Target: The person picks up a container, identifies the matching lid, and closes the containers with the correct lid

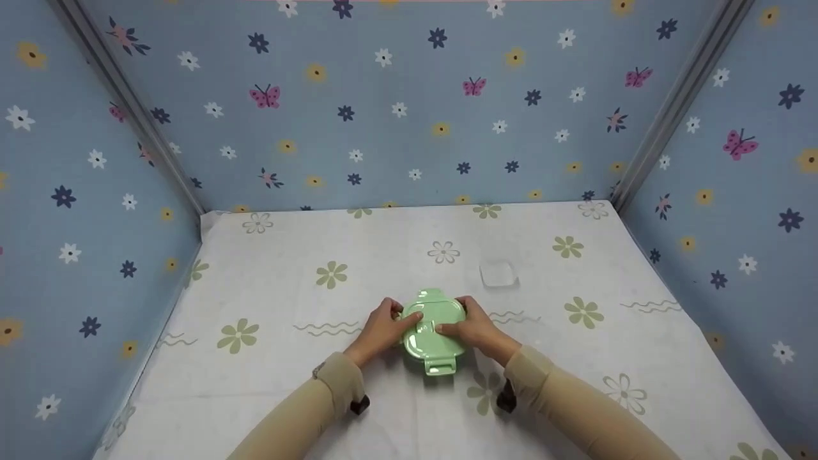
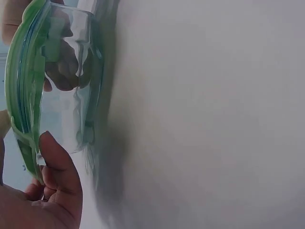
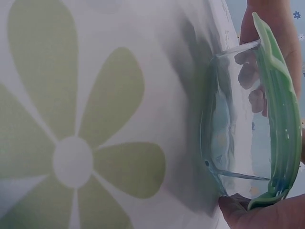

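A clear glass food container [image 2: 71, 119] with a light green clip-on lid [image 1: 429, 345] sits upright on the cloth, between both hands. My left hand [image 1: 385, 329] holds its left side, thumb on top of the lid. In the left wrist view, the fingers of the left hand [image 2: 47, 195] pinch a lid flap that slants outward. On the opposite side my right hand [image 1: 479, 329] grips the container, its thumb lying across the lid. The right wrist view has the right hand [image 3: 267, 214] at the lid's edge. Lid flaps stick out at the far and near ends.
A small clear squarish piece [image 1: 498, 275] lies on the cloth behind and right of the container. The white flower-patterned tablecloth [image 1: 268, 383] covers the table. Blue patterned walls [image 1: 409, 128] enclose its back and sides.
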The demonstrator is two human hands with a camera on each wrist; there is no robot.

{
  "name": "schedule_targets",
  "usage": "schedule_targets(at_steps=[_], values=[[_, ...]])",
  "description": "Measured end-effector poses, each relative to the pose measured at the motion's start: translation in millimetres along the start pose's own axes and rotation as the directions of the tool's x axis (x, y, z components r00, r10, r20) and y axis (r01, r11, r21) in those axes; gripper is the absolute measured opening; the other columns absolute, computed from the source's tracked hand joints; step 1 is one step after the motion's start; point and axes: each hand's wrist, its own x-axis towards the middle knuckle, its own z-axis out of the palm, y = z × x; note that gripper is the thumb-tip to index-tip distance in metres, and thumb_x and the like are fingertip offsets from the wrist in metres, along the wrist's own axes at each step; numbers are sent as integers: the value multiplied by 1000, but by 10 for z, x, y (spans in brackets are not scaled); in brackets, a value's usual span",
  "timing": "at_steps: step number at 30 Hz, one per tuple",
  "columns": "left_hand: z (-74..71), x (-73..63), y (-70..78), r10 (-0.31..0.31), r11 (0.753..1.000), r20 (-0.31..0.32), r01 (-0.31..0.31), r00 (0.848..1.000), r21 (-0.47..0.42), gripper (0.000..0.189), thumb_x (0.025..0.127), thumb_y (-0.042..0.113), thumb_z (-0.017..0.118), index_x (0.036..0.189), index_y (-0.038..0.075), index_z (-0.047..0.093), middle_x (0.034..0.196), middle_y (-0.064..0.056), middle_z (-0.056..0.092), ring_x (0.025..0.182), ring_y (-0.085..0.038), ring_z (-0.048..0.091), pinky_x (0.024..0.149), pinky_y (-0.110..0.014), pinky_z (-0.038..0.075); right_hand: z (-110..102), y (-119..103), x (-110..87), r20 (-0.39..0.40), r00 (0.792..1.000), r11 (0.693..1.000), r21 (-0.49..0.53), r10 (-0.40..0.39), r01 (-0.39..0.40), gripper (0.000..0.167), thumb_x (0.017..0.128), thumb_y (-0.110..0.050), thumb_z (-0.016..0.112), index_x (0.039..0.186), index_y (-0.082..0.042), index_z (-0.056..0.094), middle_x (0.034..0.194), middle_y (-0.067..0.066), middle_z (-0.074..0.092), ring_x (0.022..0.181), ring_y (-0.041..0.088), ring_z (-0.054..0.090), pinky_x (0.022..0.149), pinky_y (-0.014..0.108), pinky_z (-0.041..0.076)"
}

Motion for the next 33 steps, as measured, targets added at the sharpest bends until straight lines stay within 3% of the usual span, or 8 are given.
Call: schedule_targets(at_steps=[3, 8, 13, 20, 33], values=[[-86, -116, 117, 3, 1000, 5, -3, 1000, -18, 68, 96, 65, 74, 113, 2, 56, 93, -7, 56, 80, -21, 55, 68, -34, 48, 1, -2, -1, 3, 1000, 1000, -9, 3, -3, 73, 88, -16, 90, 146, 2, 50, 144, 24, 59, 132, 36, 59, 116, 51, 48], [-193, -254, 310, -87, 996, 11, 87, 996, 16, 67, 96, 59, 76, 119, 0, 57, 97, -7, 57, 86, -20, 54, 73, -34, 45, 0, -4, -4, -4, 1000, 1000, -19, 1, -2, 73, 87, -16, 90, 145, 2, 51, 144, 24, 59, 133, 37, 59, 118, 52, 47], [-233, -309, 329, -122, 990, 6, 121, 993, 66, 65, 95, 57, 78, 121, 2, 57, 101, -8, 57, 86, -20, 55, 72, -33, 44, 8, 8, -2, -7, 1000, 1000, -17, -10, 10, 71, 86, -15, 90, 143, 2, 52, 143, 24, 60, 132, 37, 59, 118, 52, 47], [-292, -377, 327, -150, 987, 32, 148, 988, 58, 66, 94, 58, 80, 124, 4, 56, 98, -7, 60, 65, -17, 58, 57, -30, 46, 7, 12, 11, -7, 1000, 1000, -25, -8, 8, 72, 86, -15, 90, 144, 2, 52, 145, 24, 60, 134, 38, 58, 120, 53, 45], [-315, -448, 334, -132, 990, 33, 130, 991, 51, 63, 88, 53, 87, 118, 3, 61, 91, -5, 65, 62, -15, 59, 57, -29, 49, 5, 10, 13, -9, 1000, 999, -33, -17, 17, 69, 86, -15, 90, 141, 2, 53, 140, 23, 62, 130, 37, 60, 118, 52, 46]])
